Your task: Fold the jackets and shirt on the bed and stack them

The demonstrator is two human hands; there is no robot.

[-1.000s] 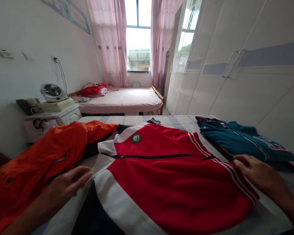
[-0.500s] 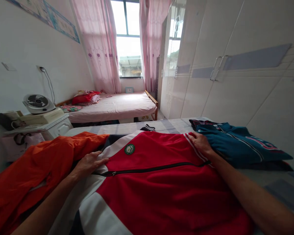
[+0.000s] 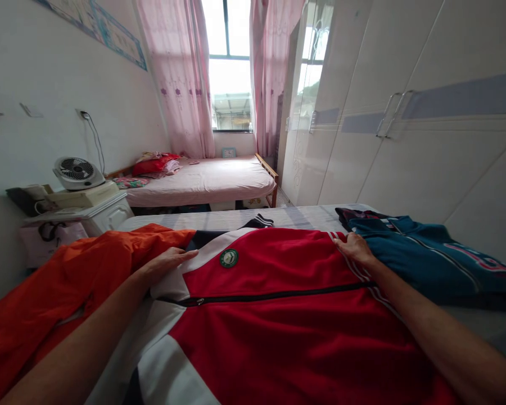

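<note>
A red tracksuit jacket with white shoulders, a black zip and a round green badge lies sideways on the near bed, its zip closed. My left hand is at the white shoulder beside the collar, fingers together on the fabric; its thumb is mostly hidden. At the other end, my right hand grips the white-striped hem between thumb and fingers. Left of the jacket lies an orange garment, partly behind my left forearm. A folded teal zip jacket rests on darker clothing to the right.
The near bed has a pale striped sheet. Beyond it stands another bed with a pink sheet and red bedding. A fan sits on a box on the left cabinet. White wardrobes line the right side.
My left hand has shifted from beside the collar farther up along the white shoulder, its fingers closer together. My right hand stays at the hem. The whole view has turned slightly left.
</note>
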